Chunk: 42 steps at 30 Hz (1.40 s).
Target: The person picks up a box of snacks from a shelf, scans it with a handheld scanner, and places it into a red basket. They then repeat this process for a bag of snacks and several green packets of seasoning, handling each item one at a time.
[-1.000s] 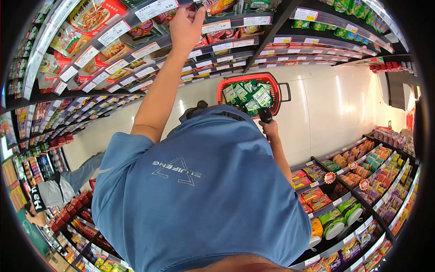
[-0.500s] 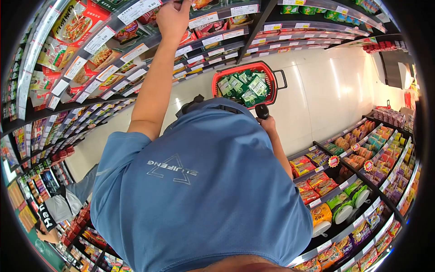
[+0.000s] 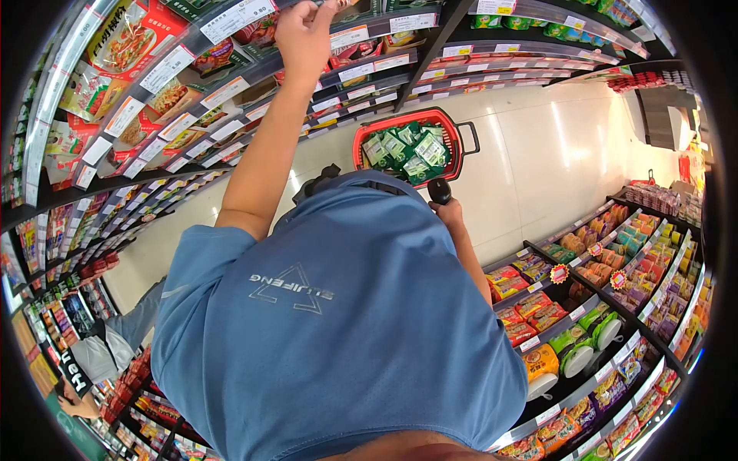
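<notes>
My left hand point(image 3: 304, 37) is raised to the price-label strip point(image 3: 350, 37) of a shelf with boxed food. Its fingers are pinched at the top edge of the view, and what is between them cannot be made out. My right hand point(image 3: 452, 215) is low at my right side, closed around a black rounded handle point(image 3: 440, 190). Just beyond that handle, a red basket point(image 3: 360, 146) stands on the floor. Several green-and-white packets point(image 3: 415, 150) lie in it. The basket has a black loop handle point(image 3: 470, 138) on its right side.
Tall shelves with red food boxes point(image 3: 127, 42) rise ahead and to the left. Low shelves with snack packs point(image 3: 530, 307) and green tubs point(image 3: 573, 346) line the right side. Pale tiled floor point(image 3: 530, 146) runs between. Another person point(image 3: 108, 353) is behind at the lower left.
My left hand has shifted slightly right and down along the shelf edge, its fingers now drawn together. The basket and my right hand appear slightly further left in view.
</notes>
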Motion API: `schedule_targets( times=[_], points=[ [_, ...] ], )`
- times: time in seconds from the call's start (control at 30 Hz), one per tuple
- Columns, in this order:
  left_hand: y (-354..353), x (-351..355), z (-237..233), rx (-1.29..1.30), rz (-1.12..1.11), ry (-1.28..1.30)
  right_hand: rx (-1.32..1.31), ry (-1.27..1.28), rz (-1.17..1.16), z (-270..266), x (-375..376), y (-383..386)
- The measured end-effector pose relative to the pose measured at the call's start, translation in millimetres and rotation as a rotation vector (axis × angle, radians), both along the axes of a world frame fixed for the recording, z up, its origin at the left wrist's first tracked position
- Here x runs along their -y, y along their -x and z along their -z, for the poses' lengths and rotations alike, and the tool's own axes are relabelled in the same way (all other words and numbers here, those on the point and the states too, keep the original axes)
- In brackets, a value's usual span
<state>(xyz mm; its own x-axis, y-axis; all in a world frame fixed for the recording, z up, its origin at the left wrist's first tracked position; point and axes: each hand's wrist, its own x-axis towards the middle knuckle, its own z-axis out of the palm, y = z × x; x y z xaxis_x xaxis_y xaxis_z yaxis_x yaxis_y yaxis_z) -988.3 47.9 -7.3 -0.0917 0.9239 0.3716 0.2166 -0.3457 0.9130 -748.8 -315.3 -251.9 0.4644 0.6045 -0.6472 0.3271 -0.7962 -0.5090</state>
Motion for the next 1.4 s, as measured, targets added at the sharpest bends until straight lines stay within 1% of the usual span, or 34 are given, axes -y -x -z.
schedule_targets(
  times=[0.07, 0.1, 0.17, 0.2, 0.23, 0.3, 0.33, 0.37, 0.43, 0.47, 0.53, 0.57, 0.63, 0.67, 0.7, 0.77, 0.8, 0.83, 0.87, 0.9, 0.97, 1.0, 1.03, 1.1, 1.13, 1.17, 1.2, 1.23, 1.27, 1.3, 1.37, 1.4],
  points=[
    [-2, 7, 5, -0.190, -0.069, -0.459, 0.024, -0.010, 0.003, 2, 2, 0],
    [-1, 13, 8, -0.191, -0.066, -0.458, 0.016, 0.013, 0.004, 3, 2, 0],
    [-2, 34, 4, -0.029, 0.021, -0.099, 0.008, 0.038, 0.011, 3, 3, 0],
    [-6, 41, 2, -0.027, 0.031, -0.233, 0.000, 0.046, 0.006, 1, 3, -1],
    [-10, 48, 2, -0.026, 0.033, -0.231, -0.008, 0.054, -0.001, -1, 2, -1],
    [-16, 65, 3, 0.134, 0.169, -0.306, 0.003, 0.052, 0.005, -4, 2, 0],
    [-17, 78, 3, 0.146, 0.223, -0.224, 0.016, 0.045, 0.009, -4, 1, 0],
    [-22, 86, 3, 0.183, 0.248, -0.241, 0.015, 0.046, 0.006, -1, 1, -2],
    [-31, 90, 12, 0.223, 0.305, -0.180, 0.122, -0.022, -0.073, 4, -1, -6],
    [-32, 88, 17, 0.222, 0.305, -0.178, 0.120, -0.021, -0.073, 5, -3, -6],
    [-36, 85, 26, 0.449, 0.385, 0.074, 0.146, -0.218, -0.054, 5, -7, -9],
    [-36, 86, 22, 0.447, 0.389, 0.080, 0.143, -0.213, -0.049, -4, -13, -8],
    [-31, 85, 15, 0.590, 0.431, 0.372, 0.104, -0.333, -0.047, -33, -25, -6],
    [-23, 80, 23, 0.731, 0.584, 0.513, 0.038, -0.400, -0.028, -57, -33, 0],
    [-13, 73, 36, 0.988, 0.987, 0.543, 0.032, -0.396, -0.026, -84, -41, 3],
    [-19, 76, 28, 1.363, 1.282, 0.655, -0.145, -0.233, -0.032, -138, -57, 8],
    [-22, 76, 29, 1.422, 1.360, 0.669, -0.154, -0.227, -0.031, -163, -62, 14],
    [-24, 74, 34, 1.452, 1.419, 0.688, -0.245, -0.358, -0.040, -187, -64, 20],
    [-26, 74, 37, 1.455, 1.428, 0.698, -0.332, -0.489, -0.046, -206, -66, 25],
    [-27, 76, 40, 1.461, 1.437, 0.711, -0.335, -0.485, -0.040, -220, -66, 30],
    [-30, 79, 42, 1.443, 1.459, 0.715, -0.426, -0.630, -0.148, -241, -68, 35],
    [-32, 80, 43, 1.424, 1.480, 0.709, -0.429, -0.652, -0.235, -248, -70, 36],
    [-32, 79, 46, 1.426, 1.482, 0.708, -0.426, -0.651, -0.235, -251, -71, 37],
    [-31, 76, 55, 1.297, 1.511, 0.611, -0.445, -0.657, -0.291, -254, -72, 42],
    [-28, 76, 52, 1.183, 1.453, 0.590, -0.433, -0.642, -0.299, -256, -72, 43],
    [-25, 79, 49, 1.105, 1.302, 0.625, -0.431, -0.641, -0.304, -257, -71, 45],
    [-23, 85, 46, 0.920, 1.009, 0.667, -0.438, -0.625, -0.291, -258, -70, 46],
    [-25, 96, 27, 0.731, 0.718, 0.696, -0.444, -0.609, -0.277, -260, -69, 46],
    [-30, 98, 24, 0.686, 0.577, 0.685, -0.442, -0.606, -0.280, -262, -67, 47],
    [-32, 99, 24, 0.690, 0.575, 0.685, -0.459, -0.622, -0.256, -264, -66, 47],
    [-34, 99, 24, 0.667, 0.507, 0.569, -0.473, -0.638, -0.234, -268, -63, 48],
    [-33, 96, 30, 0.708, 0.524, 0.550, -0.475, -0.650, -0.206, -269, -61, 48]
  ],
)
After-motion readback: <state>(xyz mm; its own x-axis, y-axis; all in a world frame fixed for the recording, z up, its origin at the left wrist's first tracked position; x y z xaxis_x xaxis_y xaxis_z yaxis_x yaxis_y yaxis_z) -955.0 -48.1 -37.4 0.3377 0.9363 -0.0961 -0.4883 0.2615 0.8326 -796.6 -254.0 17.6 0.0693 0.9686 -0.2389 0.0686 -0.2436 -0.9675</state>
